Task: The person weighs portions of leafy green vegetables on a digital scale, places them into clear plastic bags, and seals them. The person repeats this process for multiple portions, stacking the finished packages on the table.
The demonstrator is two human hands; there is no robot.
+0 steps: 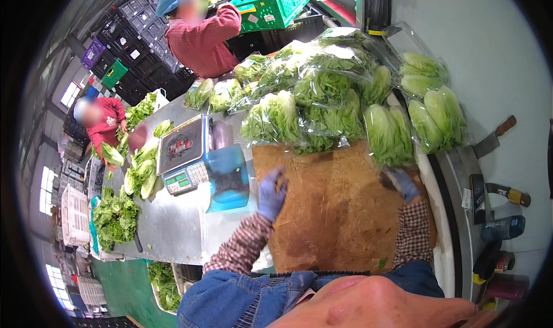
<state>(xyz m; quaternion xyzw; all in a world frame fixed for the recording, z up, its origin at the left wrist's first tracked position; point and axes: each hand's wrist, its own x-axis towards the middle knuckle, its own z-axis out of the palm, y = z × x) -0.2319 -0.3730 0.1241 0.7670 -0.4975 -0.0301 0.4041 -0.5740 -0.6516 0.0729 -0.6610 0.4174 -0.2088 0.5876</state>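
My left hand (272,194), in a thin blue glove, is over the left edge of the brown cutting board (332,215), fingers apart and holding nothing. Near the board's right edge my right hand (402,183), gloved likewise, touches or is just below a clear bag of romaine lettuce (389,133); its fingers are partly hidden and blurred. Bagged leafy lettuce (276,118) is heaped along the board's far side. More bagged romaine (438,118) lies on the right ledge. Left of the board are a digital scale (183,148) and a blue plastic sheet (229,176).
Loose lettuce (114,220) lies on the metal table (173,230). A cleaver (494,137), a utility knife (507,194) and a bottle (503,227) are at the right. Two co-workers (198,47) in red stand beyond, one beside a green crate (272,8).
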